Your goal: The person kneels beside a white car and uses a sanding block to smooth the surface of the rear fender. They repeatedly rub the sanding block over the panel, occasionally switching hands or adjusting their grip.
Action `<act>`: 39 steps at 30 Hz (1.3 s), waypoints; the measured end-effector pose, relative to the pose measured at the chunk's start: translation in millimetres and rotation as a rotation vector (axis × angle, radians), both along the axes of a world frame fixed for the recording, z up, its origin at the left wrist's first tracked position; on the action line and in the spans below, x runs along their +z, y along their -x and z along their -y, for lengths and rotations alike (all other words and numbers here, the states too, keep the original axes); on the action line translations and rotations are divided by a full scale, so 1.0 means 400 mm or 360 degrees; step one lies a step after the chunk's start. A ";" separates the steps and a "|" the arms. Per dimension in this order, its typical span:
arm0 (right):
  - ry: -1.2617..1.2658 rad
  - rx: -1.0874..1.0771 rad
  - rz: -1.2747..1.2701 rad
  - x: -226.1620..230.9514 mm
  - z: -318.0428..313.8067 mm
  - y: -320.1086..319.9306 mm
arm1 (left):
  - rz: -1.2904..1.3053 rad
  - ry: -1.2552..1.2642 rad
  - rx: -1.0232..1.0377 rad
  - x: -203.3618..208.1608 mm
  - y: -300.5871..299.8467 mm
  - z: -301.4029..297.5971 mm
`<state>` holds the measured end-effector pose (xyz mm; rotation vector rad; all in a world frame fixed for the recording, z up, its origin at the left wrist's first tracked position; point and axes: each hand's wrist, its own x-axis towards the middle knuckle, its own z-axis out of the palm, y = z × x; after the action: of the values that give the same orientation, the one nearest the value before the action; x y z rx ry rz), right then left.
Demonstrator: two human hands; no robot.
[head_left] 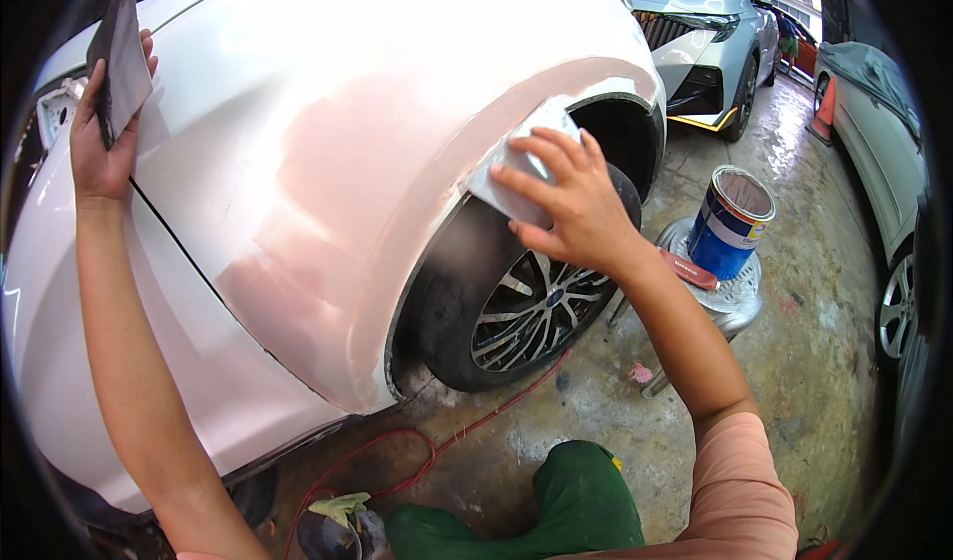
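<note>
A white car's fender (218, 173) fills the left and middle, with dull pinkish patches on it and along the wheel arch. At the upper left my left hand (104, 163) is closed around a dark grey, flat sheet (123, 69) that looks like sandpaper, held upright by the panel. My right hand (581, 203) presses a light grey sheet (506, 191), apparently folded sandpaper, against the arch edge above the tyre. Its fingers are bent over the sheet, with the thumb below. Beneath them is the black tyre (452, 332) with a spoked wheel (536, 312).
On a metal stool (735, 312) right of the wheel stand a blue paint can (723, 247) and a red block-shaped tool (690, 270). A red hose (417, 476) curls across the floor near a dark bucket (328, 535). Other cars and an orange cone (824, 113) stand beyond.
</note>
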<state>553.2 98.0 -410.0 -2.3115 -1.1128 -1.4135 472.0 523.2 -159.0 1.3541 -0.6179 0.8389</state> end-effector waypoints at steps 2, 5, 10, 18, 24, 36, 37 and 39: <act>-0.0114 -0.0019 0.0016 0.026 0.021 -0.018 | 0.0022 0.0004 0.0034 0.001 0.001 0.005; -0.0191 0.0003 0.0062 0.053 0.031 -0.051 | 0.0040 0.0005 0.0011 0.003 -0.008 0.002; -0.0307 0.0077 0.0061 0.053 0.017 -0.077 | 0.0013 -0.0028 -0.0021 0.004 0.002 -0.003; -0.0277 0.0074 0.0097 0.026 0.016 -0.108 | 0.0028 -0.0038 0.0023 0.005 -0.003 -0.007; -0.0106 -0.0035 -0.0060 -0.005 0.053 -0.053 | -0.0011 -0.0017 -0.0042 0.008 -0.005 -0.018; -0.0051 0.0145 0.0116 0.011 -0.083 0.010 | -0.0011 -0.0019 -0.0075 0.005 -0.003 -0.012; -0.0057 0.0147 0.0113 0.012 -0.090 0.010 | -0.0008 -0.0024 -0.0063 0.004 -0.003 -0.011; -0.0067 0.0145 0.0108 0.018 -0.101 0.010 | -0.0005 -0.0030 -0.0046 0.002 -0.001 -0.010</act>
<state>549.3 138.2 -402.9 -2.1702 -1.1796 -1.4771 472.3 527.0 -158.3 1.3603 -0.6426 0.8094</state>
